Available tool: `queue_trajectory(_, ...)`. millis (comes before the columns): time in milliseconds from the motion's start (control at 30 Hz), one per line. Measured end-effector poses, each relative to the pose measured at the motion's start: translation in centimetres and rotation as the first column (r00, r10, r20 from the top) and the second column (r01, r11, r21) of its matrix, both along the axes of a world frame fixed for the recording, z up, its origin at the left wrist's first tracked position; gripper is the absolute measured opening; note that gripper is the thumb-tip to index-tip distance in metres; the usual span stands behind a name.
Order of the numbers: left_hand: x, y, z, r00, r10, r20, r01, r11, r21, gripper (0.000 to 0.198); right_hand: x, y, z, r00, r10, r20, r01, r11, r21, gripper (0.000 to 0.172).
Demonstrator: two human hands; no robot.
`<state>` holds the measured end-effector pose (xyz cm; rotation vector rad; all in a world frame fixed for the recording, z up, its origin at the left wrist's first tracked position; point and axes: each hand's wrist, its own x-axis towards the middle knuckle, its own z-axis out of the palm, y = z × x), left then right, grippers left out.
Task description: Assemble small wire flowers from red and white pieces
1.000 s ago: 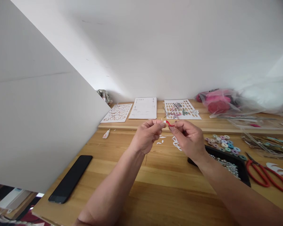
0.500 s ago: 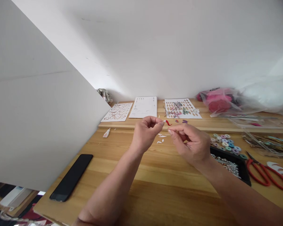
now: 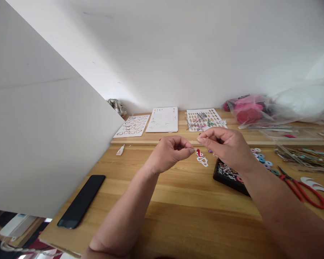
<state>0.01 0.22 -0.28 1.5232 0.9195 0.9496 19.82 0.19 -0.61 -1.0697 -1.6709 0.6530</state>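
My left hand point(image 3: 174, 153) is closed in a pinch on the white end of a small curved paper piece, its other part covered in red point(image 3: 198, 153). Just above and to the right, my right hand point(image 3: 224, 145) pinches thumb against forefinger; whatever is between them is too fine to make out. The fingertips of the two hands are apart. White paper cutouts point(image 3: 204, 162) show on the table behind the red piece. A black tray of beads point(image 3: 230, 182) lies partly under my right forearm.
Thread bobbins point(image 3: 261, 158) and red-handled scissors point(image 3: 299, 187) are on the right, near white curved cutouts point(image 3: 313, 184). A phone point(image 3: 81, 201) and a glue bottle point(image 3: 120, 150) lie left. Paper sheets point(image 3: 163, 120) and plastic bags point(image 3: 250, 111) line the back shelf.
My right hand has risen from below right of the red piece to above it. My left hand has shifted slightly right and down with the piece.
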Motion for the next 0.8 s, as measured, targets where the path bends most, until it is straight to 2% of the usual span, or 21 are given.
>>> queue_trajectory(133, 0.0, 0.0, 0.2, 0.998, -0.026, 0.066, 0.03, 0.998, -0.055, 0.023, 0.3, 0.7, -0.3, 0.963, 0.135, -0.233, -0.187, 0.958, -0.219, 0.018)
queue_trajectory(267, -0.1, 0.0, 0.2, 0.996, -0.06, 0.071, 0.065, 0.996, -0.066, 0.022, 0.6, 1.0, -0.6, 0.889, 0.186, -0.419, -0.336, 0.886, -0.32, 0.021)
queue_trajectory(433, -0.1, 0.0, 0.1, 0.995, -0.104, -0.004, 0.103, 0.993, -0.057, 0.019, 0.9, 0.9, -0.5, 0.88, 0.195, -0.432, -0.364, 0.863, -0.35, 0.026)
queue_trajectory(600, -0.1, 0.0, 0.0, 0.993, -0.114, 0.0, 0.114, 0.991, -0.063, 0.019, 1.2, 0.7, -0.2, 0.885, 0.249, -0.394, -0.382, 0.873, -0.305, 0.031)
queue_trajectory(800, -0.1, -0.2, 0.3, 0.991, -0.129, 0.026, 0.131, 0.989, -0.075, 0.019, 1.4, 0.9, -0.4, 0.886, 0.277, -0.371, -0.391, 0.877, -0.279, 0.028)
